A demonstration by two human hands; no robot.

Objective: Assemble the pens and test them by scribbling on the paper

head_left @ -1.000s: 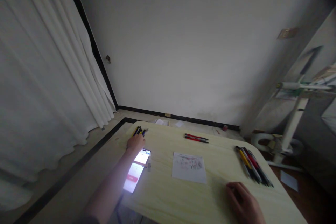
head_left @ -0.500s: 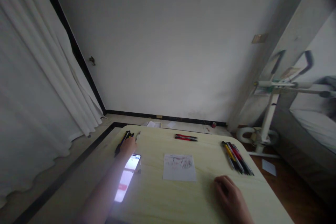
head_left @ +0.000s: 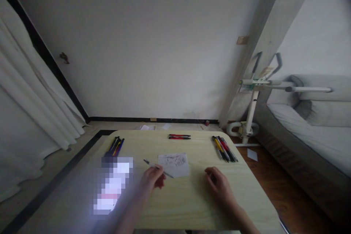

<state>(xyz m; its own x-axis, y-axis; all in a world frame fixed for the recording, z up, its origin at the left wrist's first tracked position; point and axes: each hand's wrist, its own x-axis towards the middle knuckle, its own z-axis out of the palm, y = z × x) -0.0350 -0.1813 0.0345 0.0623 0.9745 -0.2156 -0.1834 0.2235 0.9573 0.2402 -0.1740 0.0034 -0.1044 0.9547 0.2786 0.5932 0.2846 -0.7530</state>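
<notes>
My left hand (head_left: 154, 177) is closed around a slim pen (head_left: 148, 162) with a dark end, pinched between thumb and fingers. One end of the pen points up and left; the other reaches over the lower left part of a white paper (head_left: 175, 161) with dark scribbles. To the right of the paper, my right hand (head_left: 218, 182) rests on the table (head_left: 189, 204), loosely curled, with nothing visible in it.
Several dark pens (head_left: 115, 147) lie at the table's left. Red-and-black pens (head_left: 179, 137) lie at the back, and a row of mixed pens (head_left: 224, 149) at the right. A bright, pixelated phone screen (head_left: 117, 182) is beside my left forearm.
My left hand has moved right and nearer from the left pen group, bringing a pen to the paper. My right hand stays curled on the table. The view has turned right.
</notes>
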